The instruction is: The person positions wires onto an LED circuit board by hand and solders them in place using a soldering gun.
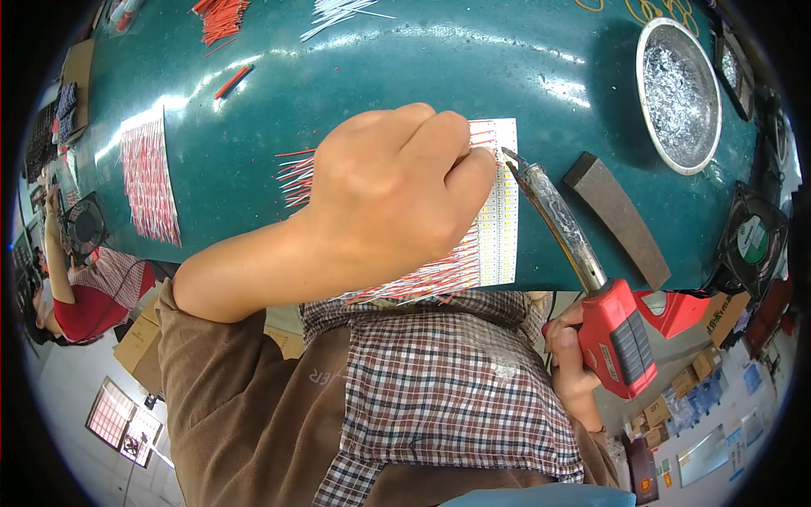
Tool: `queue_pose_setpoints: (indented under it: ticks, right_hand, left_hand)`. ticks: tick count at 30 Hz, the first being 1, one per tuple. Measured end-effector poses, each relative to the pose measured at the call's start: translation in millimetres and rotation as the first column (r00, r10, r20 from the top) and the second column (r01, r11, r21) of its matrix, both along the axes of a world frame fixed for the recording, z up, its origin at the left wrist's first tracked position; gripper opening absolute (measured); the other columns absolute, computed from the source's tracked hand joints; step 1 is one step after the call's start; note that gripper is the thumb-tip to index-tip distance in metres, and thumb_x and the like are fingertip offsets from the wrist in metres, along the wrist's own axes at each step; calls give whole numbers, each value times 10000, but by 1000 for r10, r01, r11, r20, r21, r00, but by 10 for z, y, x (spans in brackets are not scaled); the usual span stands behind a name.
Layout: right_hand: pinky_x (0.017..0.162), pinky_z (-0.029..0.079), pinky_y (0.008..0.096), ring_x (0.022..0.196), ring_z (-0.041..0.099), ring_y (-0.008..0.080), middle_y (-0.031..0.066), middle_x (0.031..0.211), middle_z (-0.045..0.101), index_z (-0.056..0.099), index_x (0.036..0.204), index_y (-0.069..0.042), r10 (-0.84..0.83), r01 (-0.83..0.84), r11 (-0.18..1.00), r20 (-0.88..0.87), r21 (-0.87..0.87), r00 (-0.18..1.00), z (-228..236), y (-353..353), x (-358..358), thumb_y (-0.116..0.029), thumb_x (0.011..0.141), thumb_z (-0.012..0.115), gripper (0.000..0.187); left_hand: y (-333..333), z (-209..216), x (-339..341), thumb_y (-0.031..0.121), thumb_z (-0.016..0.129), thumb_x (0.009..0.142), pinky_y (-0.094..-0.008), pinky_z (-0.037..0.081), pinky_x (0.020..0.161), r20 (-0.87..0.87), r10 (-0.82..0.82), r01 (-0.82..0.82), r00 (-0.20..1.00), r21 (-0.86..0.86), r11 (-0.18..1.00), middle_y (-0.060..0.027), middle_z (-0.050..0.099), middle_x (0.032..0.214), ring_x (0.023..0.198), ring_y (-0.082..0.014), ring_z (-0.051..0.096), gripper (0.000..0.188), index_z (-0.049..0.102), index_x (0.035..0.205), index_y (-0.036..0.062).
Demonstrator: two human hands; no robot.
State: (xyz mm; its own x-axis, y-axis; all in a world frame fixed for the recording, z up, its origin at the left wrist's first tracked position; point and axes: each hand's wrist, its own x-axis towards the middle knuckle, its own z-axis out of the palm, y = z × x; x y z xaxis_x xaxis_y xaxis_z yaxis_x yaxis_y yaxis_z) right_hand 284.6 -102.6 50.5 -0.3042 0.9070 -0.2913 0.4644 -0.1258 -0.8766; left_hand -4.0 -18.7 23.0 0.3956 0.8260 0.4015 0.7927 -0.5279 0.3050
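Closed in a pinch, my left hand (397,186) is over a white LED board panel (507,220) with rows of small yellow chips. Its fingertips are hidden, so I cannot make out what they hold. Many red and white wires (422,280) run leftward from the panel, partly under my hand and forearm. My right hand (570,359) is wrapped round the red and black handle of a soldering gun (615,338). The gun's dark tip is by the panel's upper right part, close to my left fingertips; whether it touches the panel I cannot tell.
Right of the gun lies a dark grey bar (621,220), with a metal bowl (640,93) of silvery scraps beyond. A small fan (752,237) stands at the right edge. Another wired panel (150,177) and loose red wires (221,21) lie left. A person (84,287) sits far left.
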Motion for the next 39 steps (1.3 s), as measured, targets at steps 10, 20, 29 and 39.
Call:
queue_pose_setpoints:
  ticks: [10, 20, 29, 39]
  right_hand:
    - [495, 381, 265, 537, 443, 131, 84, 720, 485, 499, 863, 18, 47, -48, 999, 61, 11, 997, -19, 48, 3, 4, 885, 504, 27]
    - [464, 362, 253, 520, 414, 113, 87, 766, 480, 475, 895, 1, -69, 69, 998, -67, -1, 995, -15, 56, -49, -3, 899, 512, 38]
    - [424, 338, 230, 465, 365, 81, 91, 782, 483, 461, 926, 1, -83, 77, 996, -181, -41, 980, -36, 106, -57, -20, 917, 528, 71]
    - [421, 344, 236, 454, 363, 78, 86, 776, 476, 462, 932, 7, -114, 106, 993, -166, -56, 979, -2, 135, -59, -26, 906, 535, 84]
  left_hand:
    - [23, -9, 17, 60, 748, 616, -273, 382, 448, -20, 17, -17, 1000, -11, 1000, -2, 509, 666, 537, -141, 514, 239, 720, 854, 69]
    - [58, 12, 9, 70, 725, 614, -271, 385, 448, -8, 13, -13, 1000, -30, 999, -4, 509, 673, 542, -139, 513, 250, 719, 863, 64]
    - [94, 0, 7, 49, 727, 637, -303, 405, 515, 7, 5, -4, 1000, -69, 998, -29, 520, 740, 607, -178, 519, 240, 682, 872, 54]
    - [136, -47, 29, 58, 749, 665, -346, 378, 585, 76, 63, -62, 995, -12, 998, -22, 540, 802, 669, -205, 502, 213, 646, 850, 81]
